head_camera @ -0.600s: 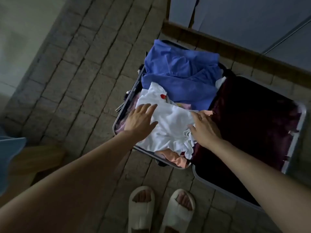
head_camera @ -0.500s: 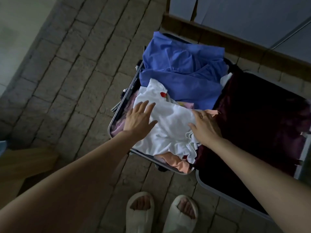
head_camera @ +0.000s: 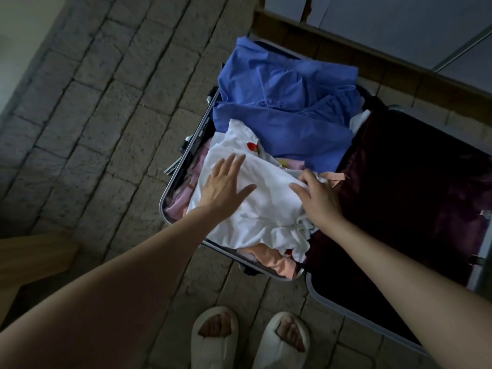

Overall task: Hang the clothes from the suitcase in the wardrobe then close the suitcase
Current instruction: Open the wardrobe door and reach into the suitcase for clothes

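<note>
Left hand [head_camera: 223, 186] lies flat with fingers spread on the white garment [head_camera: 255, 209], which sits on top of the clothes in the packed left half of the open suitcase [head_camera: 170, 187] on the stone floor [head_camera: 106, 115]. Just right, the right hand [head_camera: 319, 201] curls its fingers into that garment's edge (blue clothing [head_camera: 287, 102] lies beyond), beside the dark lid half [head_camera: 412, 195].
</note>
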